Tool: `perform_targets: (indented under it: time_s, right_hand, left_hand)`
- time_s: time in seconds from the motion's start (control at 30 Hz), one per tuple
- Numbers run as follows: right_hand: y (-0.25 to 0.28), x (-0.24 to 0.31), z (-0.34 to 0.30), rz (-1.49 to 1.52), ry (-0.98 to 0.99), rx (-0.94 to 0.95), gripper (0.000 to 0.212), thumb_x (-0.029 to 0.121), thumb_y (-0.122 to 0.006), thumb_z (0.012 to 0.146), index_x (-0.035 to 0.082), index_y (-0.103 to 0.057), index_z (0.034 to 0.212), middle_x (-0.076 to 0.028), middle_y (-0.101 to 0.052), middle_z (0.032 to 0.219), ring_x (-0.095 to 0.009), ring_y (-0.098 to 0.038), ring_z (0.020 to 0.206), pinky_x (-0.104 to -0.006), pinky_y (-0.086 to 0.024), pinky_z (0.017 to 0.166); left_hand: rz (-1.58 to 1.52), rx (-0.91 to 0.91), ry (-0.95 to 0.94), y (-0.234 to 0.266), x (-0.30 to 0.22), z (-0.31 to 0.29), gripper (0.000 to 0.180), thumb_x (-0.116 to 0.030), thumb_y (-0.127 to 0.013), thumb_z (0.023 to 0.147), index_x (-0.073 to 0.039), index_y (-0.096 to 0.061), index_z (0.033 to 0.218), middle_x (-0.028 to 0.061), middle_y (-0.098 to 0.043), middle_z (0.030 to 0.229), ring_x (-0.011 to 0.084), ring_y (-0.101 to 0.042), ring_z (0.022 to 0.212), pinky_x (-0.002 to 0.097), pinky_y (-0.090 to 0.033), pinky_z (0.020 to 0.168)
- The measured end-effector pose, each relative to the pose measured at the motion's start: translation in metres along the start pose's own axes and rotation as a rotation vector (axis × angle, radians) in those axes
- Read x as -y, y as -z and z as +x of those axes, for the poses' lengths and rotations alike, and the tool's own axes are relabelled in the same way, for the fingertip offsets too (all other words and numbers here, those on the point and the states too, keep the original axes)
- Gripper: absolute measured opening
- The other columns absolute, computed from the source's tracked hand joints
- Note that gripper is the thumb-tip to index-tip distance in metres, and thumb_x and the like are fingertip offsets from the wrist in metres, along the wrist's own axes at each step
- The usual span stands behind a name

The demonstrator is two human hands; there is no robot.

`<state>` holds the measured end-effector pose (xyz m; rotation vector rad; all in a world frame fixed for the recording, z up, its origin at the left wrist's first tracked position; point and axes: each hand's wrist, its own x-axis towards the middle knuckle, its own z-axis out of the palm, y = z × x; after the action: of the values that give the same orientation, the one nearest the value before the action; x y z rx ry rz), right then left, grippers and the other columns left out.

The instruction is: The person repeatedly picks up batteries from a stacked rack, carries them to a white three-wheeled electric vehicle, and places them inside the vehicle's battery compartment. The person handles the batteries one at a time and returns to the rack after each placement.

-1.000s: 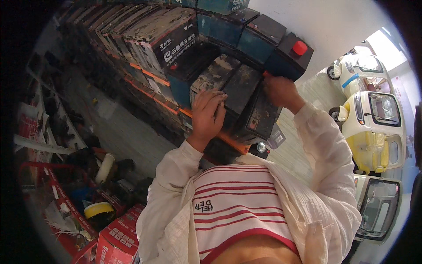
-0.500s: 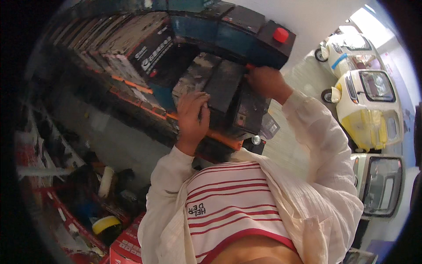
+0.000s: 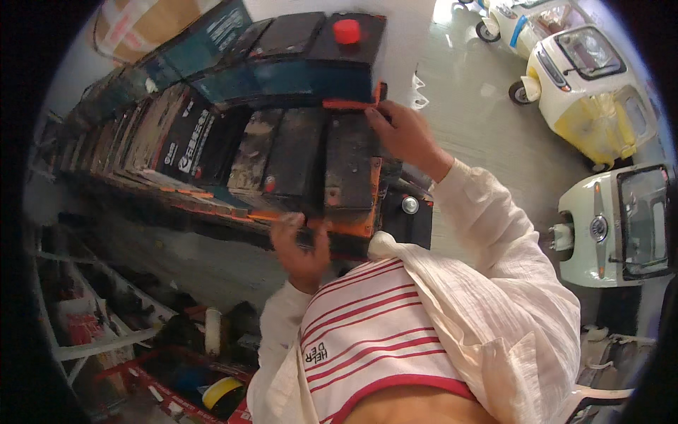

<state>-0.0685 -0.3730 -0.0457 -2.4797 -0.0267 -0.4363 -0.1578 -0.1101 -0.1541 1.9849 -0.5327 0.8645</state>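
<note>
Black box-shaped batteries stand side by side on an orange-edged shelf [image 3: 346, 229]. At the right end of the row is a black battery [image 3: 351, 159] with a dusty top. My right hand [image 3: 412, 139] is at its far right corner, fingers bent and thumb and fingertips against its edge. Left of it, across a narrow gap, stands another black battery [image 3: 295, 152] with a small red terminal. My left hand [image 3: 302, 247] is in front of the shelf's near edge, slightly blurred, fingers apart and nothing held.
Behind stands a row of dark teal batteries with a red round cap [image 3: 347, 31] on the end one. Cartons [image 3: 173, 145] line the shelf's left. A yellow tape roll [image 3: 222, 393] lies low left. Small cream vehicles [image 3: 613, 226] stand at right.
My left hand has come off the batteries' tops toward me, to the shelf's front edge. My right hand stays at the end battery's far side. The view has shifted.
</note>
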Motion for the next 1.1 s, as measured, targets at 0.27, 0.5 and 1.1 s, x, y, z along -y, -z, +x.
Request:
perform_targets:
  time_s: [0.27,0.5,1.1]
  right_hand:
    - [-0.019,-0.103,-0.078,0.312,-0.175,0.108,0.036,0.031,-0.059,0.094,-0.005,-0.065,0.095,-0.026,-0.065,0.086,-0.041,-0.063,0.083,-0.0453,-0.050,0.073]
    - [-0.019,-0.122,-0.096,0.491,-0.236,0.467,0.040,0.032,-0.058,0.097,-0.007,-0.061,0.101,-0.026,-0.066,0.092,-0.037,-0.065,0.088,-0.0455,-0.048,0.077]
    - [-0.042,-0.066,-0.015,0.838,-0.001,0.941,0.110,0.025,-0.089,0.069,-0.002,-0.021,0.151,-0.023,-0.040,0.149,-0.032,-0.038,0.139,-0.0411,-0.029,0.116]
  left_hand:
    - [-0.204,-0.027,0.533,-0.098,-0.061,-0.019,0.092,-0.019,-0.085,0.075,0.003,-0.025,0.141,0.0223,-0.037,0.137,0.0350,-0.040,0.128,0.0455,-0.035,0.107]
    - [-0.264,-0.051,0.468,-0.095,-0.061,-0.002,0.090,-0.017,-0.083,0.076,0.003,-0.023,0.140,0.0223,-0.038,0.136,0.0325,-0.042,0.126,0.0455,-0.038,0.106]
    - [-0.171,0.090,0.637,-0.031,-0.032,-0.044,0.101,-0.020,-0.086,0.074,0.003,-0.019,0.146,0.0221,-0.037,0.143,0.0356,-0.040,0.131,0.0462,-0.031,0.112]
